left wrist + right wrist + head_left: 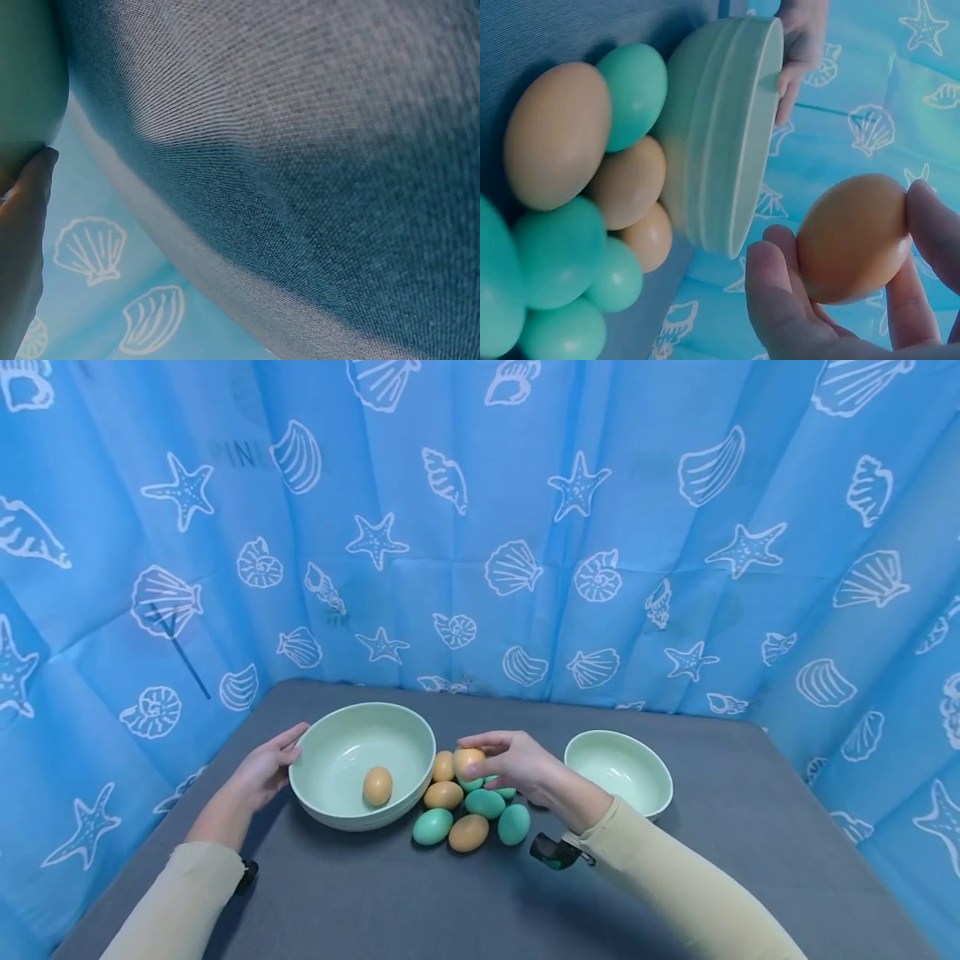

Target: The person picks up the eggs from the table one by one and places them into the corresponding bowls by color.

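My right hand (517, 768) pinches a brown egg (855, 238) between thumb and fingers, held above a cluster of brown and green eggs. At the left, my left hand (262, 768) grips the rim of a large pale green bowl (330, 777). One brown egg (377, 786) lies inside that bowl. The loose eggs sit just right of it, among them a green egg (432, 827), a brown egg (468, 833) and another green egg (513, 824). In the left wrist view only part of the left hand (22, 240) shows, against the bowl's outer wall (30, 75).
A smaller pale green bowl (622, 768) stands at the right, partly behind my right forearm. Grey cloth covers the table (360, 893). A blue curtain (480, 527) with white shells and starfish hangs along the back and sides.
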A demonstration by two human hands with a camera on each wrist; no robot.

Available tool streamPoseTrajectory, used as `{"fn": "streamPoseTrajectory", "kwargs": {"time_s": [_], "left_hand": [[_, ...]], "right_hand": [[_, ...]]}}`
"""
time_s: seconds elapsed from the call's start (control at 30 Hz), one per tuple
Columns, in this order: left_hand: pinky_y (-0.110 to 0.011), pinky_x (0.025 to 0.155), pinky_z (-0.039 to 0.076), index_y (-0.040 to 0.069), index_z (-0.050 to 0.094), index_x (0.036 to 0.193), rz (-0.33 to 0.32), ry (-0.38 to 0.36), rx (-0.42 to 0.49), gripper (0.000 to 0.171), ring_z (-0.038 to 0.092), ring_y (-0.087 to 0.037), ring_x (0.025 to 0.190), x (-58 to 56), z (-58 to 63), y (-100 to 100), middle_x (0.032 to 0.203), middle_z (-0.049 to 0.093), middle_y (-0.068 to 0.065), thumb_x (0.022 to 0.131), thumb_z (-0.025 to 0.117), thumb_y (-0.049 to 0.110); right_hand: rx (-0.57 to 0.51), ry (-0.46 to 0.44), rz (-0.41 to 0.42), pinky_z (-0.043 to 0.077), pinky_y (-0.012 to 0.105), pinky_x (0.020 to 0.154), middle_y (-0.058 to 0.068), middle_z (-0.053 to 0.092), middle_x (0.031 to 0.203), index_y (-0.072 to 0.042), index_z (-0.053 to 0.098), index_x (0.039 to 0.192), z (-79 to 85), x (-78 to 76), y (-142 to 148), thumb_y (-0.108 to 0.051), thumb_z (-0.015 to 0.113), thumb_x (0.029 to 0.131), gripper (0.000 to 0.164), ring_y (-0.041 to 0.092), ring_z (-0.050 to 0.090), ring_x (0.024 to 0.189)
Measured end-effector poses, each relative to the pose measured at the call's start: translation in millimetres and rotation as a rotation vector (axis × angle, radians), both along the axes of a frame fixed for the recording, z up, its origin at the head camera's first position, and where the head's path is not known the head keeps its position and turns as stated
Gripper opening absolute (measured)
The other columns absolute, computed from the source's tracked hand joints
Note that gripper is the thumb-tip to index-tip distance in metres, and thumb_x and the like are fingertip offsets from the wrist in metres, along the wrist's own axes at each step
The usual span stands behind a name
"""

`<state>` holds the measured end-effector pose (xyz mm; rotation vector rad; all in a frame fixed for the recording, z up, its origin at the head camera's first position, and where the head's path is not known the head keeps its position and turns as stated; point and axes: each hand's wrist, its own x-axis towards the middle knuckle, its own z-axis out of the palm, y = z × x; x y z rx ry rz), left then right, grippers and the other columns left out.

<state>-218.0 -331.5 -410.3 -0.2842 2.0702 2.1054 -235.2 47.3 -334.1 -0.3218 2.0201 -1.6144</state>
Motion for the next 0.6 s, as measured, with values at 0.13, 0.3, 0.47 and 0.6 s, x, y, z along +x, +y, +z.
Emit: {"fn": "streamPoseTrajectory", "kwargs": {"time_s": [0.13, 0.3, 0.47, 0.6], "left_hand": [[-0.049, 0.115, 0.016, 0.012, 0.001, 0.155, 0.013, -0.007, -0.001, 0.055, 0.006, -0.031, 0.146, -0.5, 0.7, 2, 0.16, 0.0, -0.012, 0.108, 0.028, 0.011], [-0.05, 0.115, 0.014, 0.012, 0.001, 0.155, 0.025, -0.013, 0.003, 0.055, 0.005, -0.031, 0.146, 0.5, 1.5, 2, 0.16, 0.0, -0.012, 0.108, 0.028, 0.011], [-0.049, 0.115, 0.015, 0.011, 0.002, 0.156, 0.019, -0.001, -0.001, 0.055, 0.006, -0.031, 0.146, -0.6, 1.6, 3, 0.161, 0.002, -0.012, 0.107, 0.029, 0.011], [-0.048, 0.115, 0.017, 0.013, 0.004, 0.156, 0.036, -0.02, 0.0, 0.055, 0.008, -0.029, 0.147, -1.0, 0.5, 2, 0.161, 0.004, -0.011, 0.107, 0.03, 0.011]], "right_hand": [[-0.021, -0.003, 0.001, 0.048, 0.05, 0.094, 0.013, 0.058, 0.128, -0.005, 0.062, 0.13, 2.1, -1.1, -11, 0.0, 0.069, 0.088, 0.043, 0.023, 0.061, 0.107], [-0.033, -0.015, 0.016, 0.048, 0.05, 0.093, 0.012, 0.062, 0.121, -0.004, 0.062, 0.13, 1.9, -2.4, -25, -0.001, 0.069, 0.088, 0.043, 0.022, 0.062, 0.102], [-0.046, -0.019, 0.017, 0.051, 0.044, 0.088, 0.012, 0.061, 0.122, -0.005, 0.063, 0.129, 1.7, -2.6, -38, 0.0, 0.07, 0.087, 0.043, 0.02, 0.061, 0.101], [-0.038, -0.025, 0.026, 0.052, 0.041, 0.085, 0.011, 0.059, 0.125, -0.006, 0.064, 0.129, 0.2, -2.3, -49, -0.004, 0.073, 0.086, 0.043, 0.019, 0.06, 0.101]]}}
